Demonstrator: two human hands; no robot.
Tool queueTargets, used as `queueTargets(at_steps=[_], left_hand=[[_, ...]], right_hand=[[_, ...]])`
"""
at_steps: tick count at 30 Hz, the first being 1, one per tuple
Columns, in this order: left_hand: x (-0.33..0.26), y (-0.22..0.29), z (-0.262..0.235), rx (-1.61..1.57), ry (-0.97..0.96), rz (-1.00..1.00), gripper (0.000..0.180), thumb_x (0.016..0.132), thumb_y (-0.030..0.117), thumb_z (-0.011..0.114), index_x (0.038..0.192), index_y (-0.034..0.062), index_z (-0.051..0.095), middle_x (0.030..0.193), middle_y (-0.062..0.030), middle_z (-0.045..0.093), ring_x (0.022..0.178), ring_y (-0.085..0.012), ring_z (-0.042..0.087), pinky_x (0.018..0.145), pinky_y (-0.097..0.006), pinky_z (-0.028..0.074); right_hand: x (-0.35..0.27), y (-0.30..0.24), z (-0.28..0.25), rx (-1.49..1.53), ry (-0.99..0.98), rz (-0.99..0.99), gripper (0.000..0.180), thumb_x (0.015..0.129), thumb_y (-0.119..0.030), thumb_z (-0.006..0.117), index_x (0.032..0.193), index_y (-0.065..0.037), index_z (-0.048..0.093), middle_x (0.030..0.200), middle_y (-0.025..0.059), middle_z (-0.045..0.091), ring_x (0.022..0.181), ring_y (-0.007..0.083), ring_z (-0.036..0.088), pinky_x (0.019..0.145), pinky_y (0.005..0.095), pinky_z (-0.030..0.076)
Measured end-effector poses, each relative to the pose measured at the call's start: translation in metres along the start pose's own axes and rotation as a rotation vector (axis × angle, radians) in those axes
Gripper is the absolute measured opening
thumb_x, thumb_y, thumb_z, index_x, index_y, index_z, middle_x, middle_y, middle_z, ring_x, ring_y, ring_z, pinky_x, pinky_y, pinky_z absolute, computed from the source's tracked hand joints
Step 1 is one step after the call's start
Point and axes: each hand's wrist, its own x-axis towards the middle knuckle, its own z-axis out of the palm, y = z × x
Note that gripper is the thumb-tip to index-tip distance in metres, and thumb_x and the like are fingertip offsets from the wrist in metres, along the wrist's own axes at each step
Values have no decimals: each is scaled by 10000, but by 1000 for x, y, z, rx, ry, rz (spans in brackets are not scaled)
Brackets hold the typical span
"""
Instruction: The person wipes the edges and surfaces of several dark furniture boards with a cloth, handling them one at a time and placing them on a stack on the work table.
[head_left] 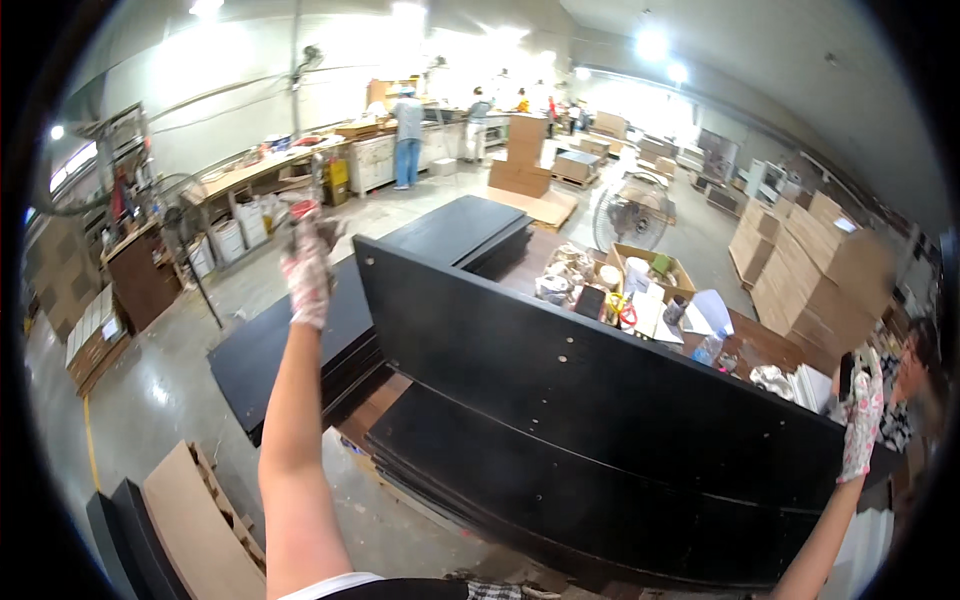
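One black panel [600,392] between both hands [307,275] [862,425]

The left hand [308,270] blurs too much to show its grip, the upright black panel [610,395] hides part of the tabletop [770,342], the lower edge cuts the right forearm [830,530], and the farthest people [551,110] are indistinctly small.

A black, drilled panel [620,390] stands on edge above stacked black boards [450,440], a worker's gloved left hand [307,275] raised beside its left end, gloved right hand [862,420] at its right. Beyond are an open cardboard box [685,279] and a fan [632,215]; farther back, a person in blue trousers [407,135] stands at a workbench [372,165].
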Motion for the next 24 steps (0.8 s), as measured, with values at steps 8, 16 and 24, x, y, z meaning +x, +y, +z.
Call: queueTargets(at_steps=[8, 16, 24], left_hand=[[-23, -104, -29, -341, -98, 77, 598, 988, 166, 672, 1527, 78, 428, 1465, -47, 547, 1274, -160, 547, 1105, -324, 412], [18, -59, -43, -420, -201, -68, 512, 972, 172, 704, 1440, 47, 537, 1321, -45, 643, 1161, -142, 612, 1048, -319, 464], [22, -20, -106, -230, -271, -65, 428, 1038, 167, 542, 1434, 6, 549, 1468, -109, 555, 1320, -176, 537, 1131, -312, 387]], right_hand=[[-19, 0, 8, 253, 137, -342, 392, 1058, -279, 549, 1379, -54, 551, 1273, 70, 641, 1100, 157, 618, 885, 282, 517], [-236, -41, 95, 687, -569, 582, 242, 869, -50, 679, 1084, 61, 675, 1007, 212, 718, 908, 329, 728, 759, 404, 615], [-322, 115, 117, 1598, -387, 878, 414, 922, -113, 713, 1311, -15, 610, 1358, 90, 643, 1167, 217, 649, 1012, 345, 521]])
